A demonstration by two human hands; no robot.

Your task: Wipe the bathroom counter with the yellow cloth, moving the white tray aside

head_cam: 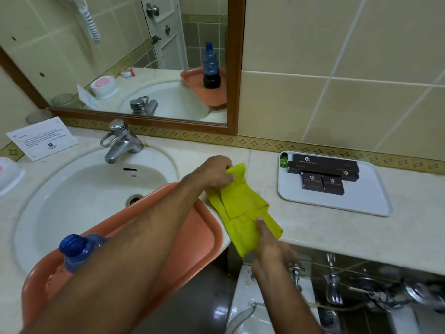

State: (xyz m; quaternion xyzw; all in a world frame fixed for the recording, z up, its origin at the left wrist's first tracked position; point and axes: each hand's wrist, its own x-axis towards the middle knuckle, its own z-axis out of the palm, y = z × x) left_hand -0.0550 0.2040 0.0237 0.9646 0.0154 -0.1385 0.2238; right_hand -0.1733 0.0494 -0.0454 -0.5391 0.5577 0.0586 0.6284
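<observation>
A yellow cloth (pixel 240 208) lies partly folded on the beige bathroom counter (pixel 313 227), just right of the sink. My left hand (pixel 214 172) pinches the cloth's far corner. My right hand (pixel 269 249) grips its near edge, with the forefinger laid on top. The white tray (pixel 370 201) sits on the counter to the right of the cloth, apart from it, and holds several dark boxes (pixel 322 174) and a small green bottle (pixel 284 160).
A white sink (pixel 79 189) with a chrome tap (pixel 120 143) is at left. An orange tray (pixel 192 237) with a blue-capped bottle (pixel 74 249) rests over its front rim. A card (pixel 43 138) and a white-pink dish (pixel 7 174) stand far left. Below the counter's right edge are chrome pipes.
</observation>
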